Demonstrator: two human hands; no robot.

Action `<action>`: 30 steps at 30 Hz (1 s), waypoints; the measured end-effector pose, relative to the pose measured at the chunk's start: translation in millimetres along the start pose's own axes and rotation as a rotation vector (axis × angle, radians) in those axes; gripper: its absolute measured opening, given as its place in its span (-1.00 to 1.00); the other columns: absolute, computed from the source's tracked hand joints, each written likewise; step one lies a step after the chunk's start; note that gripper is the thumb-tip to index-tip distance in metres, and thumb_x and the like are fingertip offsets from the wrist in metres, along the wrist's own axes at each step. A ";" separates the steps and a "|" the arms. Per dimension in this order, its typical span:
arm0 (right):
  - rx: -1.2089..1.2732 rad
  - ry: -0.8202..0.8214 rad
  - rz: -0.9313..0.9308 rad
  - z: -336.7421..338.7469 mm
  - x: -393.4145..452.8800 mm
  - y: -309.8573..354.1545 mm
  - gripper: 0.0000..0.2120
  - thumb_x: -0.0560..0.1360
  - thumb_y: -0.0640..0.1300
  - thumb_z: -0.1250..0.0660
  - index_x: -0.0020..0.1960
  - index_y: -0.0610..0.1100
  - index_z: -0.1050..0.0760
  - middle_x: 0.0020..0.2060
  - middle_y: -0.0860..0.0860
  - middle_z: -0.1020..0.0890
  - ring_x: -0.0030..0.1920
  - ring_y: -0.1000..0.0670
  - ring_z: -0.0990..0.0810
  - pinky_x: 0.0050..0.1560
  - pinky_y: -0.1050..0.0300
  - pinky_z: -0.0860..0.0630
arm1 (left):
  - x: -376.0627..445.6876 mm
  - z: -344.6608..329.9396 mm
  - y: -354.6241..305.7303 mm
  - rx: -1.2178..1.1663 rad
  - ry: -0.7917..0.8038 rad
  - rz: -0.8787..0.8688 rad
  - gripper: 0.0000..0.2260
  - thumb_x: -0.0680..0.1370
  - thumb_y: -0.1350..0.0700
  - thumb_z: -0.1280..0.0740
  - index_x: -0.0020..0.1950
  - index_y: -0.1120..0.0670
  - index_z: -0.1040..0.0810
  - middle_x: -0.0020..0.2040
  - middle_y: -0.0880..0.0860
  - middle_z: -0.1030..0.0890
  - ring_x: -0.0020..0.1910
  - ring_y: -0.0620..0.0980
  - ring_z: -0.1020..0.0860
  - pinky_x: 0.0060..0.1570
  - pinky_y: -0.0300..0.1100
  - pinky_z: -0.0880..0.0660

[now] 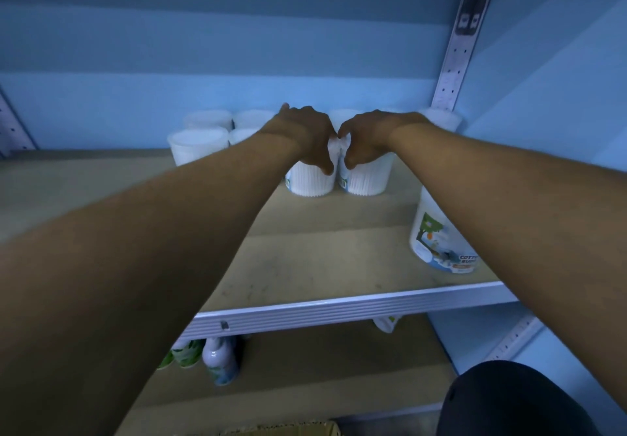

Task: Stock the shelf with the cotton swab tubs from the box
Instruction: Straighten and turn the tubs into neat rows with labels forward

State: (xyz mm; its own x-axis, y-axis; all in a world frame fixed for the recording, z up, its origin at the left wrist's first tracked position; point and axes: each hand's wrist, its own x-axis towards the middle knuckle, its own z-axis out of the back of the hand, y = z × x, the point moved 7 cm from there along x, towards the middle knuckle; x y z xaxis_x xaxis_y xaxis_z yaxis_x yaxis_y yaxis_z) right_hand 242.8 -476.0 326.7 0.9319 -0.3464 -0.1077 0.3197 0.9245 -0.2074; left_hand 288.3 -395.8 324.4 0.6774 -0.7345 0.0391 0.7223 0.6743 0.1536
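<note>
Left hand [305, 137] grips one round, clear plastic cotton swab tub [310, 181], right hand [368, 140] grips its twin [364, 177], fingers curled over lids, both tubs touching, upright on the matte shelf [322, 255].

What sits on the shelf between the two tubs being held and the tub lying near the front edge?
Nothing: the head view shows bare shelf board between the held tubs and the front tub.

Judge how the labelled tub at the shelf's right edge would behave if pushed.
The labelled tub looks tall for its base, so it may tip. Being round, it would probably roll once down. It stands near the shelf front, so it could fall off.
</note>
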 end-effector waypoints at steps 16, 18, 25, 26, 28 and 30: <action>0.033 -0.003 0.016 -5.4 -67.6 31.5 -0.38 0.53 0.01 -0.35 0.55 -0.01 -0.27 0.40 -0.06 -0.46 0.33 -0.12 -0.47 0.28 -0.03 -0.52 | -83.7 10.3 -4.2 -0.064 0.026 0.041 -0.35 0.45 -0.19 -0.46 0.50 -0.10 -0.38 0.34 0.04 -0.52 0.30 0.07 -0.49 0.15 -0.09 -0.47; 0.039 -0.005 0.022 -5.6 -73.6 33.5 -0.38 0.51 0.02 -0.36 0.54 0.00 -0.30 0.40 -0.04 -0.46 0.32 -0.11 -0.48 0.28 -0.04 -0.52 | -92.9 11.5 -4.8 -0.078 0.024 0.038 -0.35 0.46 -0.17 -0.46 0.51 -0.11 -0.37 0.35 0.04 -0.50 0.32 0.06 -0.46 0.15 -0.09 -0.46; 0.059 -0.023 0.048 -2.2 -97.5 38.1 -0.32 0.45 0.08 -0.44 0.52 0.03 -0.34 0.37 -0.03 -0.50 0.30 -0.13 -0.49 0.24 -0.04 -0.53 | -112.9 10.6 -4.0 -0.109 0.028 0.038 -0.33 0.41 -0.18 -0.50 0.49 -0.12 -0.41 0.33 0.02 -0.53 0.33 0.06 -0.44 0.25 -0.05 -0.48; 0.061 -0.023 0.053 -1.7 -100.6 38.2 -0.31 0.44 0.09 -0.45 0.52 0.04 -0.35 0.37 -0.03 -0.50 0.30 -0.12 -0.50 0.24 -0.05 -0.52 | -115.5 10.7 -4.3 -0.110 0.026 0.036 -0.32 0.40 -0.19 -0.50 0.48 -0.12 -0.41 0.34 0.01 -0.53 0.32 0.06 -0.46 0.25 -0.05 -0.48; 0.063 -0.025 0.062 -1.4 -105.8 38.3 -0.29 0.42 0.11 -0.47 0.52 0.07 -0.35 0.37 -0.02 -0.51 0.31 -0.13 -0.49 0.26 -0.07 -0.51 | -121.3 11.2 -5.2 -0.109 0.020 0.035 -0.31 0.39 -0.21 -0.50 0.48 -0.11 -0.42 0.35 0.00 -0.54 0.31 0.06 -0.48 0.24 -0.06 -0.49; 0.057 -0.023 0.075 -2.1 -111.1 39.2 -0.27 0.42 0.13 -0.46 0.54 0.09 -0.32 0.40 -0.01 -0.48 0.34 -0.13 -0.46 0.28 -0.08 -0.49 | -126.4 11.8 -6.4 -0.110 0.014 0.040 -0.30 0.37 -0.24 -0.50 0.47 -0.10 -0.44 0.33 0.00 -0.55 0.29 0.06 -0.50 0.21 -0.08 -0.49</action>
State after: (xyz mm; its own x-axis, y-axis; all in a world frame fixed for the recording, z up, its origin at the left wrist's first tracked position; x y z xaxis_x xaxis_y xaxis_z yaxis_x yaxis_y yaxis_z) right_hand 151.4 -401.6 328.5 0.9570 -0.2731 -0.0981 0.2579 0.9554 -0.1438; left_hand 196.4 -308.2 330.2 0.7071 -0.7065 0.0295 0.7052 0.7077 0.0430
